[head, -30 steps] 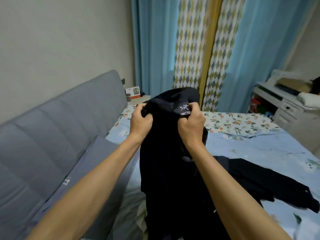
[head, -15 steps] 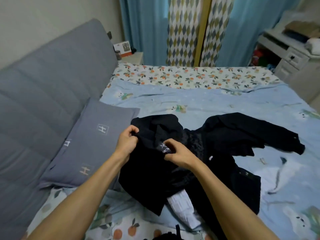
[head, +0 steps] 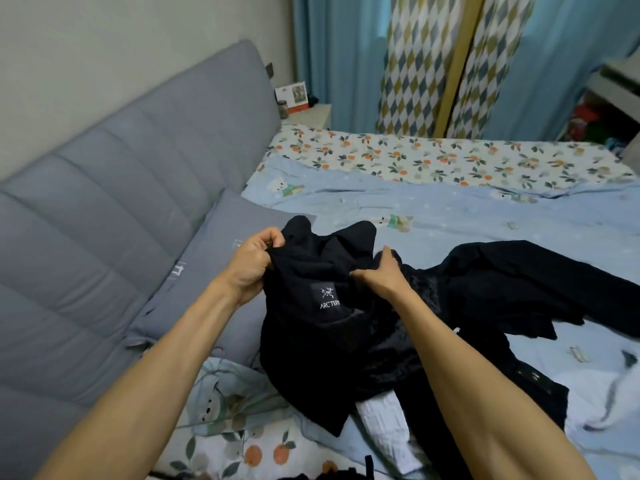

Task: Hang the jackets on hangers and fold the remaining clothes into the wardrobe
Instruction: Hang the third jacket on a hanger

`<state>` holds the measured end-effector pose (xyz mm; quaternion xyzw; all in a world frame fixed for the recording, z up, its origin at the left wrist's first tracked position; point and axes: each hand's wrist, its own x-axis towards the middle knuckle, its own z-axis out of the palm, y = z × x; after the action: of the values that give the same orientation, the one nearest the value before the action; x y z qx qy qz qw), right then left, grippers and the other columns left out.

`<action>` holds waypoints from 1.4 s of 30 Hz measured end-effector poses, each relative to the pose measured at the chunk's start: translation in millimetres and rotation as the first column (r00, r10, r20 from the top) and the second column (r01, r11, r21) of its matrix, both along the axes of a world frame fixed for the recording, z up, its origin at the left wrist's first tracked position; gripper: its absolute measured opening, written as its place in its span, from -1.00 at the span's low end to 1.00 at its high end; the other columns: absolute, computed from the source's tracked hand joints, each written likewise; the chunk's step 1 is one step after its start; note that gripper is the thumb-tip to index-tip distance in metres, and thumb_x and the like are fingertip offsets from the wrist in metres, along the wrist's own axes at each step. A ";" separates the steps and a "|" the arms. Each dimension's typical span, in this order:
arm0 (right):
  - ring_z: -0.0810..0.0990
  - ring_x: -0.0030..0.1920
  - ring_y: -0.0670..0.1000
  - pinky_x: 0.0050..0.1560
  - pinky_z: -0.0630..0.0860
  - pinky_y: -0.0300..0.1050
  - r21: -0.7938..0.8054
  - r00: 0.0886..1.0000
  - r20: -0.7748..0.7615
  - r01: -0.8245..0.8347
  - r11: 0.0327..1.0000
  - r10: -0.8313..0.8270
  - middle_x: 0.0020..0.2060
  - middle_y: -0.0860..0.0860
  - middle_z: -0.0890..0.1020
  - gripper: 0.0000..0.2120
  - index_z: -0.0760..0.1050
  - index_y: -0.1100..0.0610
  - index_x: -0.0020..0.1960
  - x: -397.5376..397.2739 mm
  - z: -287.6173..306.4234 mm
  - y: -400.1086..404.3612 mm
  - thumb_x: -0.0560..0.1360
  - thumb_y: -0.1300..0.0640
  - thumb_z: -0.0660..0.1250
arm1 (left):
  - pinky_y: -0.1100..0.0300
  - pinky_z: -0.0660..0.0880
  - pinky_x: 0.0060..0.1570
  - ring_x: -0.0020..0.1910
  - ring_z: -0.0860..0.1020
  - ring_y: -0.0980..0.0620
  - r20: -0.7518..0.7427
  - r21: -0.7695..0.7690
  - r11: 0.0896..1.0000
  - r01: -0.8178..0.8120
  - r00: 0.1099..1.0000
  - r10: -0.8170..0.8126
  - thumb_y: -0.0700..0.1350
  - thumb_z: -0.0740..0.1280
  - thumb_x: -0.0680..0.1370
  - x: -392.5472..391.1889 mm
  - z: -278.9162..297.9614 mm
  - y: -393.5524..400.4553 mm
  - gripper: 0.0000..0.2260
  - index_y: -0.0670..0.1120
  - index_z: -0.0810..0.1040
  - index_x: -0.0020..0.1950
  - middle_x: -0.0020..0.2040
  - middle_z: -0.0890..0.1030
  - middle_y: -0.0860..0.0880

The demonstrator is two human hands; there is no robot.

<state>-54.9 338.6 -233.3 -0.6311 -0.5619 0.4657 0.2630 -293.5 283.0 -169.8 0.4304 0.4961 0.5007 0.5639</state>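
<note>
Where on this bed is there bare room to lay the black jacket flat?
Free: the blue sheet between the floral strip and the black jacket. Crowded: near side, where the left hand and right hand grip it, beside the grey pillow.

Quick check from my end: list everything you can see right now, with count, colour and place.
black jacket: one, black with a white logo patch, held up over the bed's near side
other dark clothes: a spread heap, count unclear, black, on the bed right of the jacket
white cloth: one, white, under the dark clothes near the front
bed: one, light blue cover, floral sheet at the far edge
pillow: one, grey, against the headboard
headboard: one, grey padded, left
curtains: blue and diamond-patterned, behind the bed
left hand: grips the jacket's upper left edge
right hand: grips the jacket's upper right edge
</note>
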 end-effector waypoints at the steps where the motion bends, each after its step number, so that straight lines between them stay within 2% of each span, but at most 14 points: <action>1: 0.37 0.41 0.17 0.27 0.46 -0.01 -0.061 1.000 -0.023 -0.020 0.998 0.018 0.53 0.14 0.21 -0.01 -0.04 0.16 0.59 -4.1 1.1 4.9 0.39 0.00 0.51 | 0.28 0.18 -0.50 -0.50 0.32 0.11 0.029 0.019 1.000 0.015 0.999 -0.016 -0.54 0.02 0.32 -2.8 4.3 -1.8 -0.54 0.02 0.38 -0.43 -0.47 0.37 0.03; 3: 0.24 0.51 0.17 0.42 0.35 0.12 -0.138 0.997 -0.040 -0.070 0.988 0.065 0.59 0.08 0.07 0.13 -0.21 0.06 0.61 -6.4 1.6 9.7 0.32 -0.13 0.46 | 0.30 0.24 -0.51 -0.50 0.36 0.12 0.123 0.042 0.998 0.054 0.991 -0.059 -0.59 -0.05 0.40 -5.8 8.5 -3.5 -0.45 0.02 0.37 -0.46 -0.47 0.39 0.04; 5: 0.19 0.54 0.14 0.45 0.30 0.17 -0.134 0.990 -0.066 -0.133 0.982 0.125 0.60 0.03 0.04 0.12 -0.21 0.02 0.61 -10.7 2.8 11.9 0.28 -0.18 0.39 | 0.33 0.31 -0.50 -0.50 0.40 0.12 0.222 0.069 0.993 0.091 0.969 -0.104 -0.52 0.06 0.42 -9.3 14.3 -6.7 -0.52 0.02 0.38 -0.47 -0.47 0.42 0.04; 8: 0.51 0.29 0.11 0.22 0.51 0.08 -0.106 0.960 -0.187 -0.233 0.967 0.211 0.46 0.04 0.35 -0.01 -0.14 -0.01 0.61 -23.7 12.1 11.7 0.36 -0.06 0.37 | 0.31 0.41 -0.44 -0.47 0.46 0.10 0.373 0.133 0.975 0.177 0.903 -0.215 -0.35 0.45 0.24 -13.3 23.9 -10.5 -0.69 0.01 0.42 -0.46 -0.46 0.45 0.02; 10: 0.62 0.02 0.03 0.02 0.59 0.04 -0.082 0.929 -0.257 -0.294 0.952 0.265 0.24 0.05 0.54 -0.13 0.02 0.00 0.57 -34.4 19.8 11.8 0.36 0.02 0.35 | 0.30 0.44 -0.39 -0.44 0.48 0.09 0.427 0.185 0.957 0.223 0.859 -0.283 -0.23 0.56 0.13 -15.3 25.4 -10.4 -0.69 0.00 0.44 -0.45 -0.44 0.47 0.02; 13: 0.60 -0.12 -0.01 -0.22 0.49 -0.15 -0.083 0.949 -0.118 -0.302 0.950 0.292 0.06 0.04 0.61 -0.29 0.26 0.11 0.50 -52.6 26.6 8.3 0.39 0.03 0.35 | 0.29 0.42 -0.38 -0.44 0.44 0.08 0.458 0.189 0.963 0.194 0.850 -0.261 -0.21 0.59 0.06 -17.1 24.9 -8.9 -0.65 0.00 0.42 -0.46 -0.44 0.44 0.02; 15: 0.58 -0.24 0.00 -0.26 0.44 -0.18 -0.068 0.953 -0.055 -0.302 0.951 0.299 -0.17 0.05 0.63 -0.69 0.55 0.23 0.10 -58.5 24.7 5.3 0.41 0.09 0.37 | 0.27 0.38 -0.39 -0.45 0.40 0.08 0.447 0.136 0.980 0.147 0.874 -0.193 -0.27 0.54 0.11 -16.2 25.5 -10.3 -0.67 0.00 0.40 -0.48 -0.44 0.40 0.02; 17: 0.55 -0.31 0.04 -0.30 0.41 -0.15 -0.037 0.966 -0.041 -0.258 0.966 0.256 -0.33 0.06 0.57 -0.92 0.52 0.20 -0.17 -59.3 19.8 2.7 0.43 0.18 0.36 | 0.28 0.38 -0.41 -0.46 0.40 0.08 0.367 0.041 0.999 0.014 0.930 -0.028 -0.40 0.28 0.32 -18.9 20.9 -6.8 -0.68 0.00 0.38 -0.48 -0.45 0.40 0.02; 20: 0.57 -0.20 0.09 -0.30 0.41 -0.13 0.109 0.999 0.013 -0.046 0.993 0.045 -0.23 0.10 0.60 -0.92 0.52 0.24 -0.11 -53.1 18.3 -0.4 0.44 0.22 0.31 | 0.19 0.43 -0.29 -0.30 0.46 -0.05 -0.011 -0.087 0.942 -0.324 0.946 0.324 -0.43 0.04 0.39 -27.4 3.8 4.5 -0.63 -0.04 0.48 -0.35 -0.36 0.51 -0.05; 23: 0.51 -0.25 0.10 -0.38 0.35 -0.13 0.222 0.994 -0.021 0.113 0.968 -0.111 -0.24 0.11 0.55 -0.94 0.45 0.26 -0.11 -47.5 40.5 5.9 0.43 0.30 0.23 | 0.17 0.41 -0.25 -0.26 0.49 -0.03 -0.513 0.081 0.897 -0.435 0.754 0.411 -0.19 0.26 0.34 -31.5 -6.9 16.8 -0.91 -0.04 0.53 -0.26 -0.33 0.55 0.00; 27: 0.51 -0.30 0.13 -0.35 0.42 -0.04 0.422 0.985 0.033 0.138 0.896 -0.167 -0.29 0.14 0.55 -0.91 0.43 0.29 -0.15 -52.6 103.5 27.8 0.37 0.35 0.17 | 0.16 0.36 -0.35 -0.36 0.45 0.00 -0.766 0.219 0.921 -0.324 0.528 0.367 -0.20 0.34 0.38 -23.8 12.8 37.6 -0.89 -0.04 0.44 -0.27 -0.33 0.54 -0.02; 33: 0.46 -0.33 0.07 -0.43 0.31 -0.09 0.645 0.960 0.069 0.166 0.746 -0.273 -0.36 0.08 0.50 -0.91 0.36 0.20 -0.27 -54.0 194.7 52.2 0.37 0.34 0.22 | 0.09 0.24 -0.40 -0.37 0.31 -0.08 -0.713 0.471 0.840 -0.268 0.444 0.542 -0.30 0.19 0.38 -5.0 107.8 95.3 -0.85 -0.08 0.29 -0.28 -0.39 0.40 -0.06; 38: 0.52 -0.23 0.12 -0.32 0.37 -0.11 0.679 0.914 0.239 0.084 0.730 -0.327 -0.25 0.09 0.53 -0.92 0.39 0.17 -0.26 -32.1 276.9 67.7 0.40 0.29 0.24 | 0.12 0.29 -0.35 -0.28 0.41 -0.15 -0.702 0.513 0.809 -0.288 0.402 0.588 -0.25 0.23 0.47 7.6 207.9 125.9 -0.92 -0.15 0.36 -0.21 -0.27 0.46 -0.12; 42: 0.52 -0.17 0.16 -0.23 0.40 -0.06 0.774 0.877 0.031 0.283 0.567 -0.480 -0.21 0.09 0.52 -0.94 0.47 0.21 -0.08 -20.8 322.7 72.1 0.46 0.27 0.24 | 0.12 0.26 -0.37 -0.30 0.39 -0.14 -0.505 0.606 0.673 -0.423 0.450 0.737 -0.30 0.18 0.46 11.9 257.0 137.2 -0.84 -0.12 0.30 -0.29 -0.34 0.41 -0.08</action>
<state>-75.7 410.8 89.4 -0.6230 -0.5787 0.0445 0.5243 -281.6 420.3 87.3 0.4908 0.6807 0.5437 0.0111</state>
